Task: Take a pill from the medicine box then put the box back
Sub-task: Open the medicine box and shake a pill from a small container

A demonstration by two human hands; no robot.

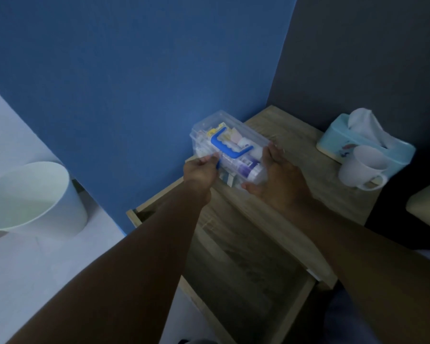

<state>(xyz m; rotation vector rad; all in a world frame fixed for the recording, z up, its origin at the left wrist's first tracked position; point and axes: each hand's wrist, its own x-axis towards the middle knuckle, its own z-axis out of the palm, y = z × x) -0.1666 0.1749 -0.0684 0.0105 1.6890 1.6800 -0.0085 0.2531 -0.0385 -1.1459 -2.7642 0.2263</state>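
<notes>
Head view: you're over a wooden nightstand (296, 135) set in a corner btwn a blue wall (134, 70) and a dark grey one, its drawer (246, 269) pulled open below, w/ a light-blue tissue box (333, 142) and white mug (360, 167) at the top's right side and a white bin (32, 194) on the pale floor to the left. Your left hand (200, 171) and right hand (274, 177) clasp the medicine box (229, 150) from either end, fingers curled onto its sides, at the top's front-left part by the blue wall; can't tell if it's resting or lifted. It's clear plastic, lid shut, blue handle (230, 147) on top, packets and a white-purple bottle visible inside.
</notes>
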